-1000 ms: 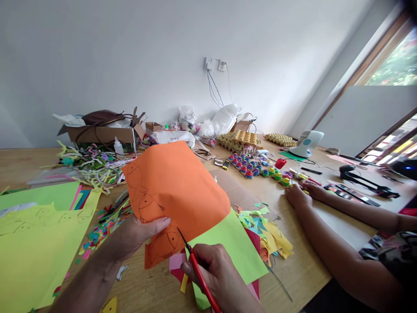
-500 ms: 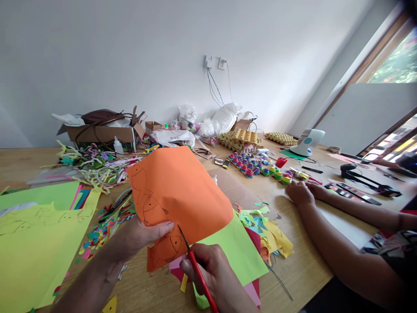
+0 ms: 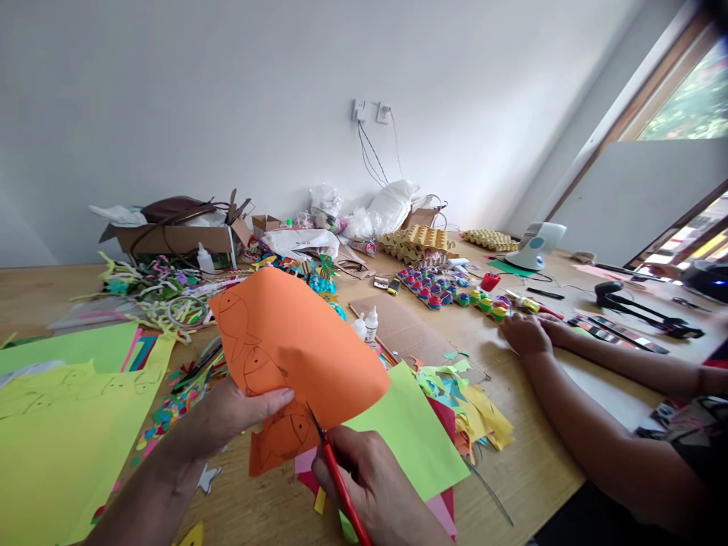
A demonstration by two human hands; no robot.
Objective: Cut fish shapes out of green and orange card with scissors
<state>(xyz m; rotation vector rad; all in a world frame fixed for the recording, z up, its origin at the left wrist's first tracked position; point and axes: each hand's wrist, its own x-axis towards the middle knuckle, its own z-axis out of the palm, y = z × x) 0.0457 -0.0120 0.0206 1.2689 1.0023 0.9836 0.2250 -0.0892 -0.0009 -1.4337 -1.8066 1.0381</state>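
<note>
An orange paper sheet (image 3: pixel 318 341) with several fish outlines drawn along its left side is gripped by my left hand (image 3: pixel 239 409), its thumb lying on top below the middle fish. Red-handled scissors (image 3: pixel 338 474) are held in my right hand (image 3: pixel 367 474), their blades at the sheet's lower edge beside the lowest fish drawing. Under and to the right of the orange sheet lies a light green sheet (image 3: pixel 421 440). A yellow sheet (image 3: pixel 62 455) with fish drawings rests at the left.
Paper scraps (image 3: pixel 483 417) lie right of the green sheet. Two white glue bottles (image 3: pixel 371 324) stand behind the orange sheet. Another person's hands (image 3: pixel 526 334) touch a painted egg carton (image 3: pixel 483 302) at the right. A cardboard box (image 3: pixel 171 239) stands at the back left.
The orange sheet and both my hands have shifted slightly left, and the sheet's top has lowered. The glue bottles behind it now show more fully.
</note>
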